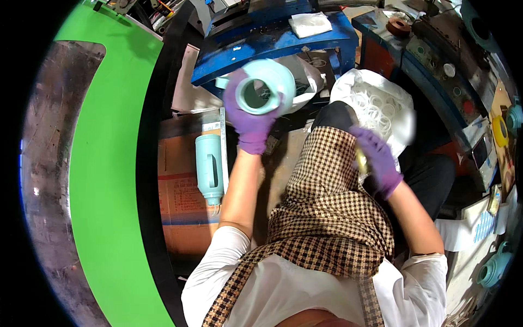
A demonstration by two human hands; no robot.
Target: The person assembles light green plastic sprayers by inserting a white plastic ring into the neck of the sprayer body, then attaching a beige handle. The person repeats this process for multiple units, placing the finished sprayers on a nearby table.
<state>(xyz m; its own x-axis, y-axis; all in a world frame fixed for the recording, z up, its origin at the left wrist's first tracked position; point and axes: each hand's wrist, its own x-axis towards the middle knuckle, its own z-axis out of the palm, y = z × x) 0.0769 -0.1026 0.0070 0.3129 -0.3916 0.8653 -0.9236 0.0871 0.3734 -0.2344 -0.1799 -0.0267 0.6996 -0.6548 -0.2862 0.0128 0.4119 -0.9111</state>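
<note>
Your left hand [248,128], gloved in purple, is clamped on a light-blue jug [281,79], fingers and thumb spread around its round open mouth, so that the opening faces up toward you and the handle [221,83] juts out to the left. The jug is left of centre, in front of the near edge of a blue bench [242,64]. Your right hand [378,163], in a matching glove, is curled round a small yellowish object [361,160] (too blurred to name) by the right side of your checked apron [327,185]. Just beyond that hand, a white bag [344,82] gapes open, filled with white rings [376,104]. Left of your left forearm, a light-blue bottle [204,161] lies on a brown cardboard box [182,196], its neck toward the near side. A white cloth [310,25] rests on the bench, and a green strip [106,180] runs near to far on the left.
</note>
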